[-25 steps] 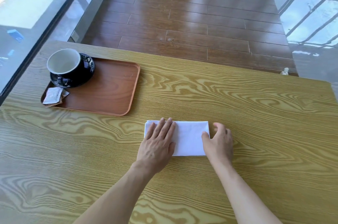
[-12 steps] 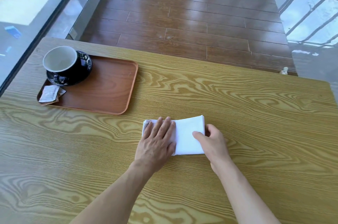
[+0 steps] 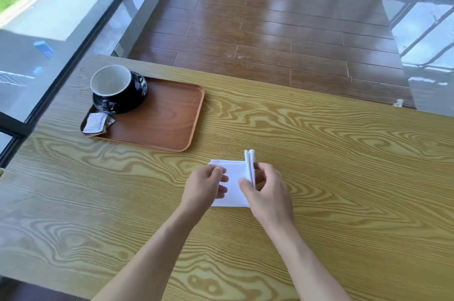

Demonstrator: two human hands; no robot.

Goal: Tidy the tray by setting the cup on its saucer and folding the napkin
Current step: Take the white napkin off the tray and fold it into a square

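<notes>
A white napkin (image 3: 234, 184) lies on the wooden table, right of and nearer me than the brown tray (image 3: 169, 116). My right hand (image 3: 266, 191) pinches its right half, which stands upright on edge. My left hand (image 3: 205, 186) rests on the napkin's left part, fingers curled, pressing it down. On the tray's far left corner a black cup (image 3: 111, 84) with a white inside stands on its black saucer (image 3: 137, 101).
Crumpled paper packets (image 3: 97, 123) lie on the tray's near left corner. A glass wall with a dark frame (image 3: 73, 50) runs along the table's left side. Brown floorboards (image 3: 270, 30) stretch beyond the far table edge.
My right hand has lifted the napkin's right half from flat up to vertical, swinging it leftward. My left hand slid back toward the left edge and curled its fingers.
</notes>
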